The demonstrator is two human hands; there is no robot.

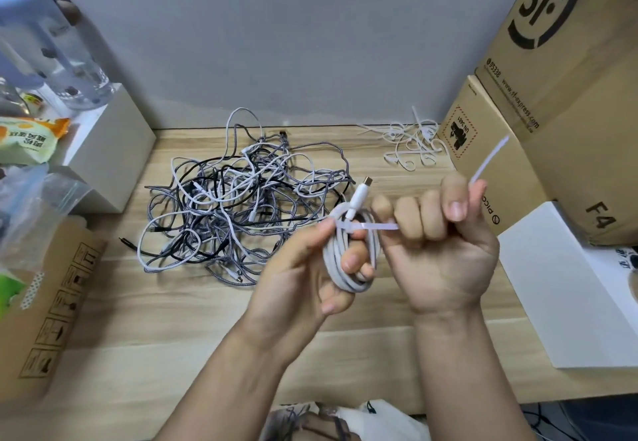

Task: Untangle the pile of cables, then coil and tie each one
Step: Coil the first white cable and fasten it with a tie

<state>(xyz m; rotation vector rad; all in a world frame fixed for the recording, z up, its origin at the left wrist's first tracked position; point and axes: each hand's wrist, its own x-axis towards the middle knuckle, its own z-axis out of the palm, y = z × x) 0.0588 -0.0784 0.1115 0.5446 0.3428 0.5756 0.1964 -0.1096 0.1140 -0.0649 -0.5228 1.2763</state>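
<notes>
Cables are seen in two states in the head view: one white cable coil [348,261] is held up at centre frame, above the worktop [172,320], while the tangled pile [241,199] of white, grey and black leads lies on the wood just up and left of the hands, well apart from the coil.

The coil is gripped by the left hand [310,275], whose fingers pass through the loops and pinch them near the top, so the grip is closed on the bundle; its connector [360,192] sticks up and to the right. A white cable tie [376,226] is wrapped round the top of the coil, and its free tail runs rightward into the right hand [438,233], emerging again at upper right past the thumb. That hand is curled into a fist round the tail, a tight grip on the tie alone.

The tie's long axis lies nearly level, from the coil at left to the fist at right, across the hanging loops. The tightening step appears to be in hand: the next pull would probably be directed to the right, away from the coil, with the left hand bracing the loops against it. Whether the tie's head is already fully cinched cannot be told.

Spare ties [411,144] are scattered at upper right beside cardboard boxes [552,95]; the pile is not yet sorted.
</notes>
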